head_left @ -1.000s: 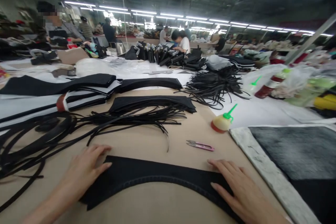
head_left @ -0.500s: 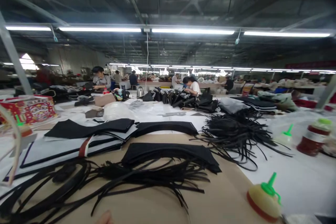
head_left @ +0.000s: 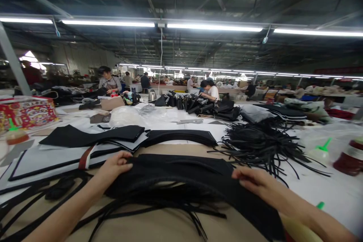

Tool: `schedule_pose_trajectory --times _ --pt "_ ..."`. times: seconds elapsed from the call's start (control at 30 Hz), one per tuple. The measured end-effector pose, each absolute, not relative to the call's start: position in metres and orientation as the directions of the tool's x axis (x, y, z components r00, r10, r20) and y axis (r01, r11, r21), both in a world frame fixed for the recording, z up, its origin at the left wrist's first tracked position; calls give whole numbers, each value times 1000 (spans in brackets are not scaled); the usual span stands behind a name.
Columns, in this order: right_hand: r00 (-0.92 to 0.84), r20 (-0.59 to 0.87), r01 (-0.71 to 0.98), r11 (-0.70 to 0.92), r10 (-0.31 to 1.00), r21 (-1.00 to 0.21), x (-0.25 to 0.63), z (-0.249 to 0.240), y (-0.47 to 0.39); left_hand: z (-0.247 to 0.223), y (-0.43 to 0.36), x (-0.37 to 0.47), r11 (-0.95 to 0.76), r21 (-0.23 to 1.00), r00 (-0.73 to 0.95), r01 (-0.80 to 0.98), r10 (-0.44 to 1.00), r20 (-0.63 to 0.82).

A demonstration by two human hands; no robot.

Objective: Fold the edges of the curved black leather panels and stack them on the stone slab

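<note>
A curved black fabric piece is stretched between my two hands, over the brown sheet. My left hand pinches its left end. My right hand grips its upper edge on the right, and the piece's right end hangs down below the fingers. Behind it shows the top edge of a stack of similar black pieces, mostly covered. Loose black strips lie on the brown sheet, partly hidden under the held piece.
Grey and black panels lie at left, a curved black stack further back. A heap of black strips sits at right, near a green-tipped glue bottle and a red-brown jar. Co-workers sit beyond.
Both my hands have come into view, holding a curved black piece above the strips. Earlier only a fingertip showed at the bottom edge. My right forearm now covers most of the near glue bottle.
</note>
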State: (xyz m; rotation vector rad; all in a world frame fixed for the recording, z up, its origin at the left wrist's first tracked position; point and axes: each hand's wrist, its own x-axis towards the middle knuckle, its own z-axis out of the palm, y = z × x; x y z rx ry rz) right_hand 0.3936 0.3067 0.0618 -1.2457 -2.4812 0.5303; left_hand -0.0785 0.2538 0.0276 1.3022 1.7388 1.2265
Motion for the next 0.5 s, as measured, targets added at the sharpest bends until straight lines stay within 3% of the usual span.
schedule_pose_trajectory --times 0.1,0.23,0.5 --pt "-574 111 738 571 811 -360 369 80 368 29 301 -84 85 892 -342 444 936 81" --pt "-554 67 793 551 830 -261 353 60 426 8 345 -82 131 800 -362 586 925 114" --pt "-529 36 843 530 848 -91 344 14 444 -23 342 -75 201 489 -330 849 924 194"
